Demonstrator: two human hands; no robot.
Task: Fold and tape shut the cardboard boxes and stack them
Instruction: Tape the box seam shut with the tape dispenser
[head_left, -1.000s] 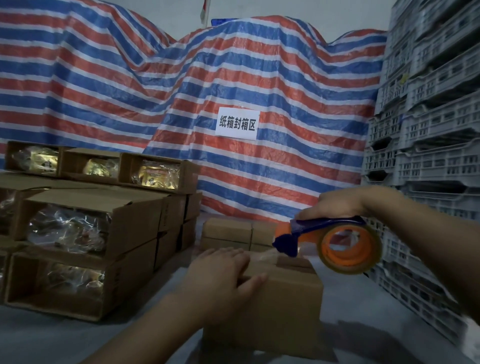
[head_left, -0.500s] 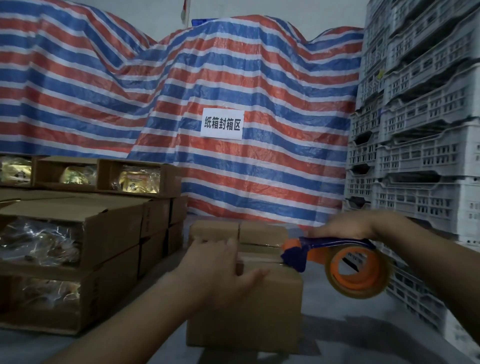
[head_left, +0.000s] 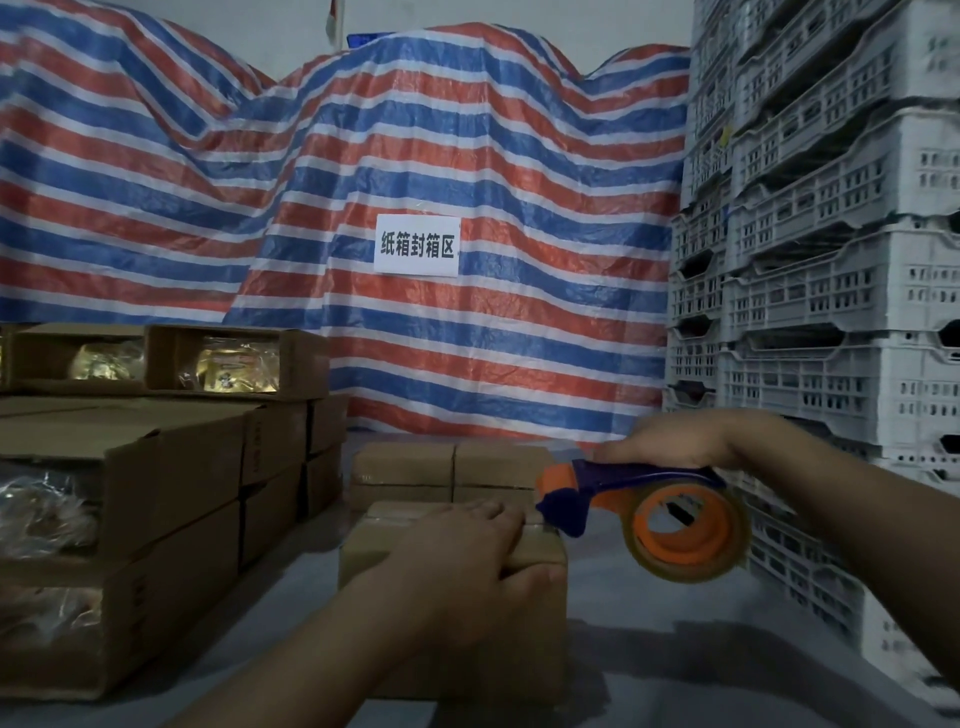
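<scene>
Box (head_left: 535, 613) top mostly hidden by left hand (head_left: 467, 561).

Matt cardboard box (head_left: 524, 623), glossy plastic dispenser (head_left: 644, 512)

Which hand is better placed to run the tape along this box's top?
Right hand: it grips the tape dispenser at the box top's edge. Left hand presses the box steady.
</scene>
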